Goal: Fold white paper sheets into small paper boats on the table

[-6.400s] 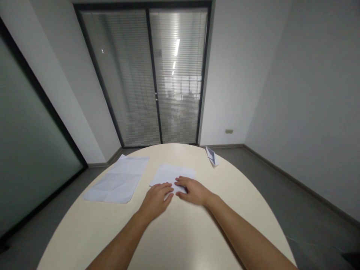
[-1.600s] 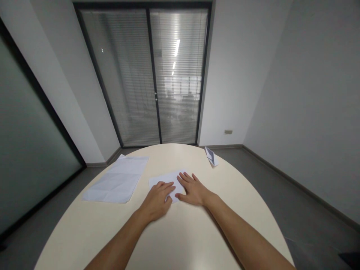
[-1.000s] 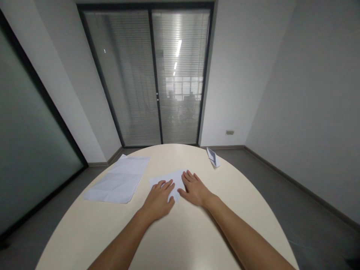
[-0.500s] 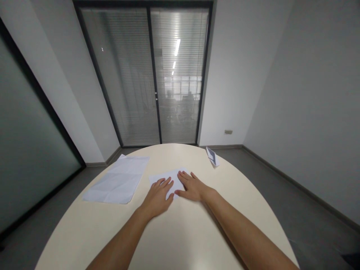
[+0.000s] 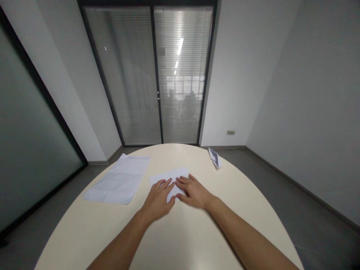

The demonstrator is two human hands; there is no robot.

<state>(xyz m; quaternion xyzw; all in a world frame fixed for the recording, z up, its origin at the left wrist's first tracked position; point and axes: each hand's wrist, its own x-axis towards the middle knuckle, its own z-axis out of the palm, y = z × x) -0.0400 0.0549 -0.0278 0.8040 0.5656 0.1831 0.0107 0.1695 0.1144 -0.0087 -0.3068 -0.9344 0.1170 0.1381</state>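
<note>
A white sheet of paper (image 5: 168, 174) lies flat on the table in front of me, partly covered by both hands. My left hand (image 5: 159, 199) rests on its left part, fingers spread and pointing away from me. On the right part lies my right hand (image 5: 194, 192), its fingers stretched out toward the left. The fingertips of the two hands are close together over the paper. Neither hand grips anything. The sheet's near edge is mostly hidden under the palms.
Several larger white sheets (image 5: 118, 182) with creases lie at the left of the round cream table (image 5: 233, 225). A small folded paper piece (image 5: 215, 157) stands near the far right edge. Beyond are a glass door with blinds (image 5: 140, 75) and grey walls.
My right hand has slid slightly toward me, uncovering more of the paper's far right part. The left hand stays nearly in place. The camera view has shifted a little.
</note>
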